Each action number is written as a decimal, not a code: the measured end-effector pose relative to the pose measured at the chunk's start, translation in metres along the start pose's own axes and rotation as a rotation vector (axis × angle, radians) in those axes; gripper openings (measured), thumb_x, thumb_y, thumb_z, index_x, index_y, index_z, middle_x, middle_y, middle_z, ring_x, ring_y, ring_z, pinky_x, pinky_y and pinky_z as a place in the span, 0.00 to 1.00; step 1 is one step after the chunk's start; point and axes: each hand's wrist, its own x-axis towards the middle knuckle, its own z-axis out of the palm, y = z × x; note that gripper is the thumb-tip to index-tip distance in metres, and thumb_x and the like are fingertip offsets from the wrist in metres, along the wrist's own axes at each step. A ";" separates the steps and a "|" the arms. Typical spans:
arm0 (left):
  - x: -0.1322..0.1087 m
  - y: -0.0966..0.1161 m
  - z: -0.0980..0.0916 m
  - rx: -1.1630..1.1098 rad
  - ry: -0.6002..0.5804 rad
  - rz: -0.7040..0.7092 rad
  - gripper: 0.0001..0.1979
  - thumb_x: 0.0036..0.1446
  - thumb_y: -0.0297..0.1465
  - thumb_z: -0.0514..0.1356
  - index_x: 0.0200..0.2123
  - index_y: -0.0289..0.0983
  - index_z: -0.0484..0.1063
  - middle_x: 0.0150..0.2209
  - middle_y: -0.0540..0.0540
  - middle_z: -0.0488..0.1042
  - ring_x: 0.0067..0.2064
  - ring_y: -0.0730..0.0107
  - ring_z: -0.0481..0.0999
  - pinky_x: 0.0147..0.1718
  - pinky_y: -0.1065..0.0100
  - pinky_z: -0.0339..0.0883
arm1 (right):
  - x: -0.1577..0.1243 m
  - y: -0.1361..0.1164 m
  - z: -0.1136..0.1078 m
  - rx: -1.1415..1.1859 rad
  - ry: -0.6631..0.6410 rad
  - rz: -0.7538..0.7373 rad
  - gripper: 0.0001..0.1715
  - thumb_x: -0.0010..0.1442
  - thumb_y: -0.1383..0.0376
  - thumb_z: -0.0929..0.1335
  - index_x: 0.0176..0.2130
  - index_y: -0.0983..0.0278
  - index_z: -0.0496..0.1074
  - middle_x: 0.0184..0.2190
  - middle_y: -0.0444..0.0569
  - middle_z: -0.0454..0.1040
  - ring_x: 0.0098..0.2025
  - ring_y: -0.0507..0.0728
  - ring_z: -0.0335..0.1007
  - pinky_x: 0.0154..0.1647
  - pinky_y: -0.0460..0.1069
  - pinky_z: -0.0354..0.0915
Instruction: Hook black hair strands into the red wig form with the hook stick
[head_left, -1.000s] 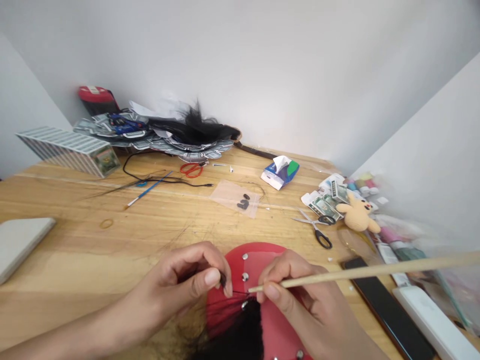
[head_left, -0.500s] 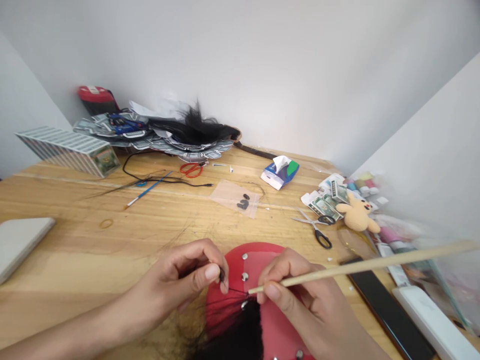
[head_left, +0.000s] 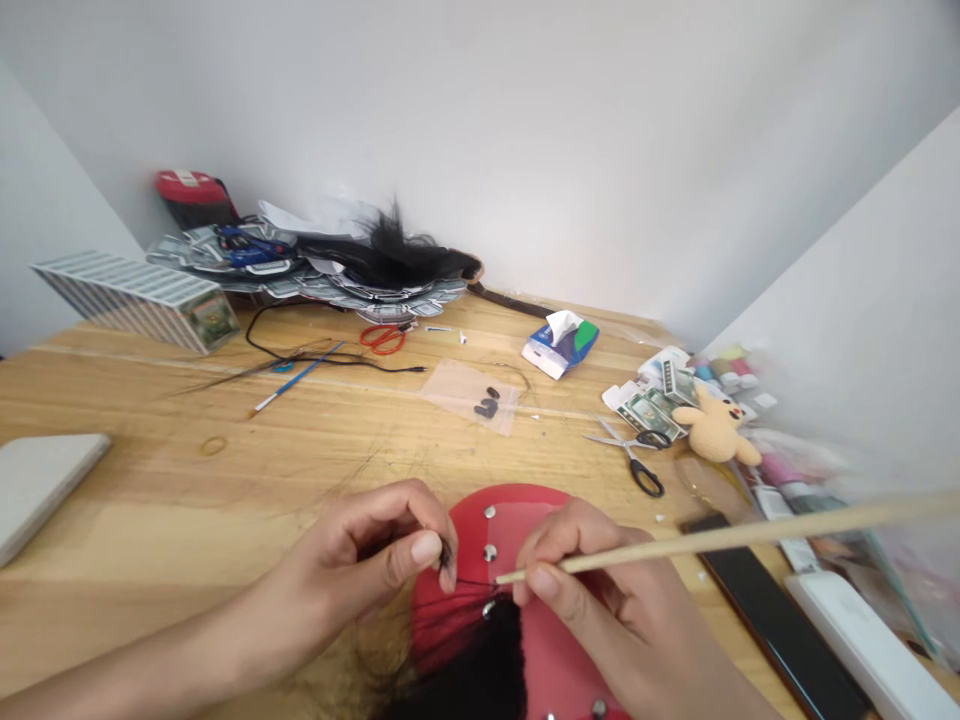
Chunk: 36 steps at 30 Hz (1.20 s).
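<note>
A red rounded block [head_left: 469,515] stands at the near edge, dotted with several silver pins [head_left: 490,552]. A paler pink strip [head_left: 517,520] runs over its middle, and a mass of black hair [head_left: 480,665] covers its near left part. My left hand [head_left: 390,560] is closed in a pinch on a small tuft of black hair [head_left: 444,552]; thin strands stretch from it to the stick's tip. My right hand [head_left: 592,570] grips a long tapered wooden stick [head_left: 697,540], its thin end pointing left just above the black hair. Any hook at the tip is too small to make out.
Black-handled scissors [head_left: 637,460], a phone [head_left: 772,610] and a white bar-shaped device [head_left: 870,640] lie to the right. Further back are a small plastic bag [head_left: 476,395], a tissue pack [head_left: 561,345], red scissors [head_left: 384,338] and a blue brush [head_left: 300,377].
The thick far end of the wooden stick has dipped slightly, while its tip stays by the hair strands. My left hand has barely moved and keeps its pinch.
</note>
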 end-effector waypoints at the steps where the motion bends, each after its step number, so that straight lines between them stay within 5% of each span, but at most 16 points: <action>1: -0.002 0.002 0.001 0.016 -0.013 0.008 0.14 0.66 0.42 0.59 0.33 0.39 0.74 0.30 0.51 0.73 0.29 0.74 0.67 0.31 0.74 0.62 | 0.000 0.000 0.001 0.002 0.001 -0.006 0.10 0.68 0.64 0.63 0.34 0.60 0.69 0.28 0.44 0.72 0.29 0.52 0.69 0.29 0.45 0.64; 5: -0.008 0.009 0.003 0.067 -0.046 0.035 0.15 0.66 0.43 0.58 0.33 0.40 0.75 0.32 0.48 0.74 0.36 0.68 0.72 0.37 0.71 0.65 | 0.001 -0.001 0.002 0.005 0.019 -0.031 0.09 0.68 0.65 0.64 0.34 0.60 0.70 0.28 0.43 0.72 0.29 0.52 0.69 0.28 0.44 0.64; 13: -0.002 0.000 0.001 -0.017 0.017 -0.012 0.15 0.65 0.44 0.59 0.35 0.39 0.74 0.33 0.49 0.75 0.21 0.81 0.57 0.18 0.75 0.53 | 0.001 0.003 0.003 0.003 0.064 -0.058 0.08 0.67 0.66 0.65 0.34 0.59 0.71 0.30 0.43 0.75 0.32 0.51 0.73 0.32 0.43 0.67; 36: 0.003 -0.005 0.000 -0.035 0.013 -0.028 0.15 0.65 0.43 0.59 0.34 0.38 0.73 0.31 0.50 0.74 0.21 0.81 0.56 0.19 0.74 0.50 | 0.001 0.002 -0.001 0.038 -0.003 0.004 0.11 0.69 0.61 0.64 0.34 0.60 0.70 0.29 0.44 0.74 0.32 0.54 0.73 0.33 0.47 0.66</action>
